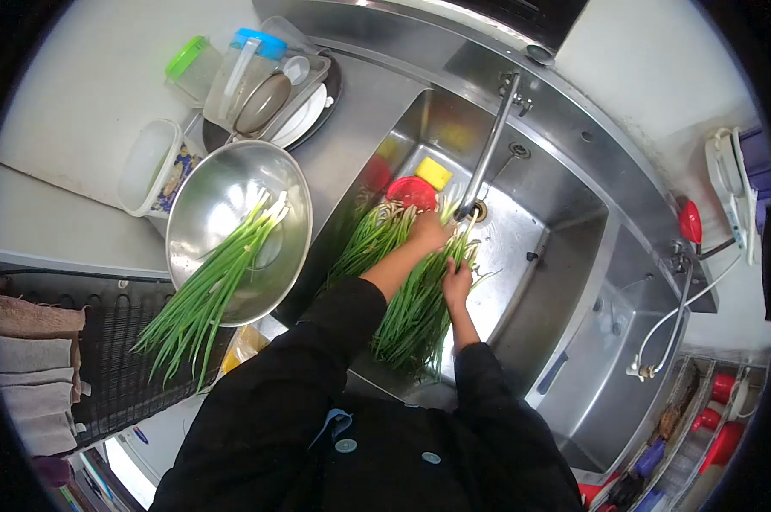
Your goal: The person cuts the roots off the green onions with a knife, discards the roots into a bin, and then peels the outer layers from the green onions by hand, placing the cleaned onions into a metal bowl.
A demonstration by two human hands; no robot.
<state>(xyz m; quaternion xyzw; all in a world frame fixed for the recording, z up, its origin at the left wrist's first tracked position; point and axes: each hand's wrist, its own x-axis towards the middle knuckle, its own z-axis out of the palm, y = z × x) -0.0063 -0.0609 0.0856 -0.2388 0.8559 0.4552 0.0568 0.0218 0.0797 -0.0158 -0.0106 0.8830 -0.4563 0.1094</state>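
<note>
A big heap of green onions lies in the steel sink, white ends toward the faucet. My left hand is closed on green onions near their white ends, just left of the spout; its fingertips are partly hidden. Lower down and to the right, my right hand has its fingers curled round some of the green stalks. Another bunch of green onions rests in a large steel bowl to the left, its leaves hanging over the rim.
A red bowl and a yellow sponge sit at the sink's far left. Pitchers, plates and containers are stacked on the counter behind the steel bowl. At right are a second basin, a knife and a rack.
</note>
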